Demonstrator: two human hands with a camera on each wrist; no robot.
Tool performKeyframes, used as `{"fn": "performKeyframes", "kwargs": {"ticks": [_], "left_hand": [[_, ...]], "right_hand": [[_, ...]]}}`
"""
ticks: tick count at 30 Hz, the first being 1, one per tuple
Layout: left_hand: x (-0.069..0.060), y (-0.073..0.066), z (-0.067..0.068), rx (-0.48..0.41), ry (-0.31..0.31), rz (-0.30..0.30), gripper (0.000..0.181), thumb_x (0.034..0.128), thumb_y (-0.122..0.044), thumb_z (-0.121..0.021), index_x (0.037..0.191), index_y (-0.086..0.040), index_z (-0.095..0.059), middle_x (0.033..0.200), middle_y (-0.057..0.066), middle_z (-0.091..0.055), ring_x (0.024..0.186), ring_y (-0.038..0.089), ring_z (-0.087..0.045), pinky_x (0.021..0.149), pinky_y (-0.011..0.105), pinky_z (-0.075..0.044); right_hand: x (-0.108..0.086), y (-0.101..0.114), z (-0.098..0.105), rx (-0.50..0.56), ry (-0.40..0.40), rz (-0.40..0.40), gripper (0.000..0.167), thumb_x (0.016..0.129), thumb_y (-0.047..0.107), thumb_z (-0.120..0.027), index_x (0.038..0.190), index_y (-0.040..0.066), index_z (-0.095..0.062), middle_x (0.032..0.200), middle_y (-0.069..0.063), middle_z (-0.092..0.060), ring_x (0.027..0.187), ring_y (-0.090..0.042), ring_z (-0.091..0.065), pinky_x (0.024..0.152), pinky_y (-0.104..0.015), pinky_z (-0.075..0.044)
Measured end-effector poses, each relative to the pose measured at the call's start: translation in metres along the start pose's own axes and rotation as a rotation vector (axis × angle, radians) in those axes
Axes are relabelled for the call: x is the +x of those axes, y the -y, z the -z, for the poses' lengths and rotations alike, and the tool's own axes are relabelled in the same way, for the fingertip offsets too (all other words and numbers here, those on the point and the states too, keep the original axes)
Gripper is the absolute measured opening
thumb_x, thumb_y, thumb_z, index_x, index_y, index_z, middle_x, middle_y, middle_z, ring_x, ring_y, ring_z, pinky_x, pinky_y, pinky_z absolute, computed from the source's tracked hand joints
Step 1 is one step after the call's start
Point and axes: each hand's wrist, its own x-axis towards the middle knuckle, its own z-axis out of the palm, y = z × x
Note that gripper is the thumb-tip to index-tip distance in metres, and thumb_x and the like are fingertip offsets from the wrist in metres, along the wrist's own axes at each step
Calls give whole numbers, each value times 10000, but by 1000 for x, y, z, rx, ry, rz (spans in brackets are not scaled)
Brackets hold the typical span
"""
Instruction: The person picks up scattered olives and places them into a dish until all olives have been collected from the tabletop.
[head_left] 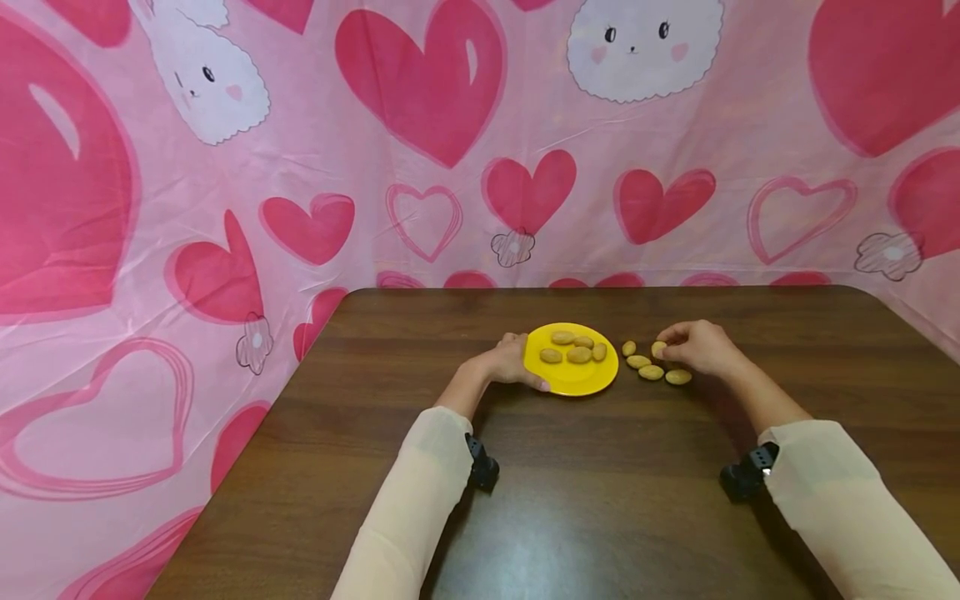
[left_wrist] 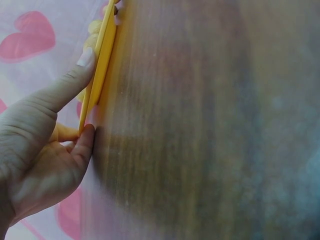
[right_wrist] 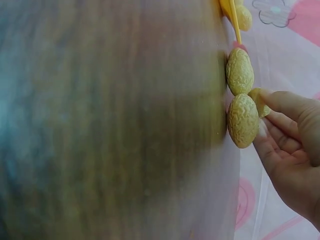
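A yellow plate lies on the table with several wrinkled tan oval nuts on it. My left hand holds the plate's left rim. In the left wrist view the thumb lies along the plate's upper side, with fingertips at the lower edge. Right of the plate, several more nuts lie loosely grouped on the table. At this group my right hand pinches one nut between thumb and fingers. In the right wrist view that pinched nut is partly hidden behind a nearer nut.
The brown wooden table reaches back to a pink cloth printed with hearts and white animal faces. This cloth also hangs along the left side. A black wrist camera sits on the left wrist, another camera on the right.
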Motion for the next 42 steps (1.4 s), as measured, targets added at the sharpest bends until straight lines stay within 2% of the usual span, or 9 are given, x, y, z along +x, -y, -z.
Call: {"fn": "performKeyframes", "kwargs": {"ticks": [8,16,21,28,35,42], "left_hand": [[-1,-2,1,-9,1,11,1026,683,-486,-765,1443,-43,-238,1397,116,-320,1209,218,-281,1038,371,-264],[-1,-2,0,-10,-7,6,1020,682,-477,-773,1437,-35,-250,1367,118,-343,1195,220,-294,1028,361,-276],[-1,-1,0,-9,-10,10,1025,687,-475,-771,1441,-32,-236,1358,124,-337,1186,225,-302,1023,361,-283],[-1,-2,0,2,-7,5,1017,699,-474,-763,1444,-31,-231,1378,126,-332,1197,225,-292,1027,360,-278],[-2,-2,0,-4,-5,9,1020,701,-475,-762,1445,-30,-225,1377,127,-326,1196,224,-294,1028,362,-277],[-3,-2,1,-20,1,1,1004,693,-470,-766,1438,-41,-248,1363,116,-342,1186,221,-290,1026,372,-280]], "right_hand": [[0,5,-3,22,-136,54,410,840,312,-680,1065,-29,-634,941,-158,-662,858,-288,-597,732,-358,-462],[0,11,-6,44,-177,62,384,849,308,-673,1061,-10,-634,950,-173,-653,874,-303,-594,769,-413,-454],[3,16,-11,70,-150,62,372,851,285,-673,1073,-10,-626,957,-170,-646,877,-297,-585,751,-381,-470],[5,29,-19,100,-93,86,356,832,238,-698,1064,-22,-628,904,-129,-645,790,-235,-575,623,-264,-473],[10,38,-27,112,-56,110,338,830,239,-700,1052,-10,-642,896,-94,-651,817,-227,-578,679,-283,-466],[12,49,-36,126,17,123,295,827,195,-703,1032,-9,-648,880,-93,-641,787,-220,-562,631,-258,-471]]}}
